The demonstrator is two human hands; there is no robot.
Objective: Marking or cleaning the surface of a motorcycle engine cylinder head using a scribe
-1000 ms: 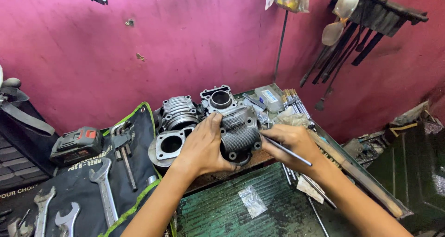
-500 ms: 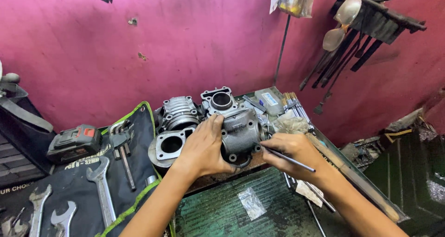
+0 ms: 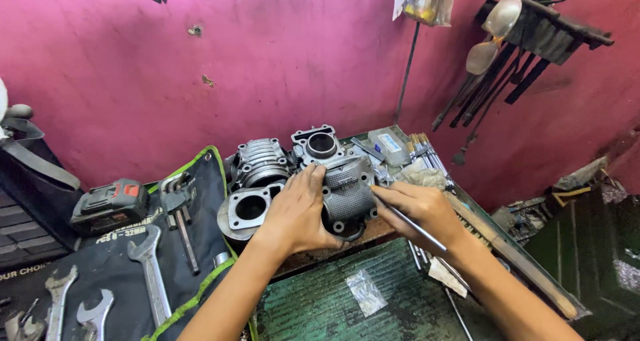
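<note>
Fingers (image 3: 313,181) of the left hand (image 3: 297,211) clamp the grey engine cylinder (image 3: 347,194); right hand (image 3: 420,208) pinches a thin rod (image 3: 417,226).
Mid-probing, seemingly; next needs a steady tip.

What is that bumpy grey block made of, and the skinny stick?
The finned grey engine block under the left hand looks like cast metal, likely aluminium: dull, rough, grimy. The thin dark rod in the right hand seems steel, faintly shiny.

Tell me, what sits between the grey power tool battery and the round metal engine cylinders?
In the head view, pliers lie on the black tool roll between the battery and cylinders.
</note>
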